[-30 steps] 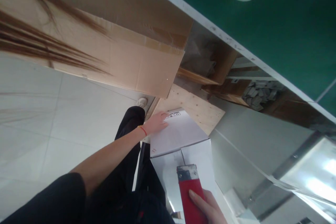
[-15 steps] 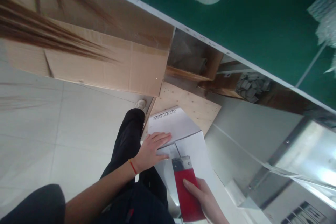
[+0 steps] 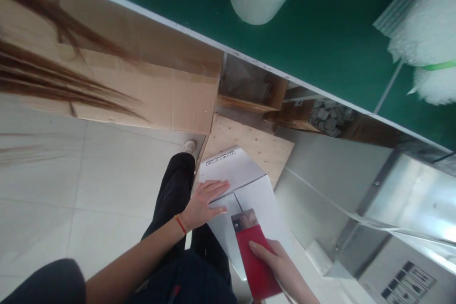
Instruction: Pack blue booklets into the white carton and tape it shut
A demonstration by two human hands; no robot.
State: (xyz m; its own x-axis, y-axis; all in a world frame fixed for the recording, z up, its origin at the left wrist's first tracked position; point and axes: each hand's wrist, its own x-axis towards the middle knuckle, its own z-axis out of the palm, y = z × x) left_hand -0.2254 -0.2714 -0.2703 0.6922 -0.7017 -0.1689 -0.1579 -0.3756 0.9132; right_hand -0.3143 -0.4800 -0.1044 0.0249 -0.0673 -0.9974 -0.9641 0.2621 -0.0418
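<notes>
Lying directly beneath the outspread left hand (image 3: pixel 202 203) is a white box (image 3: pixel 253 191).

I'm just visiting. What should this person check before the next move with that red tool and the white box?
1. Left grip on the white box: ok, the bare hand lies spread across it.
2. Right grip around the red tool: ok.
3. Whole seam between the flaps in sight: not ok, the tool hides its near end.
4. Metal end touching the box: cannot tell.
5. Box fully supported by the wooden board: cannot tell, its underside is hidden.
</notes>
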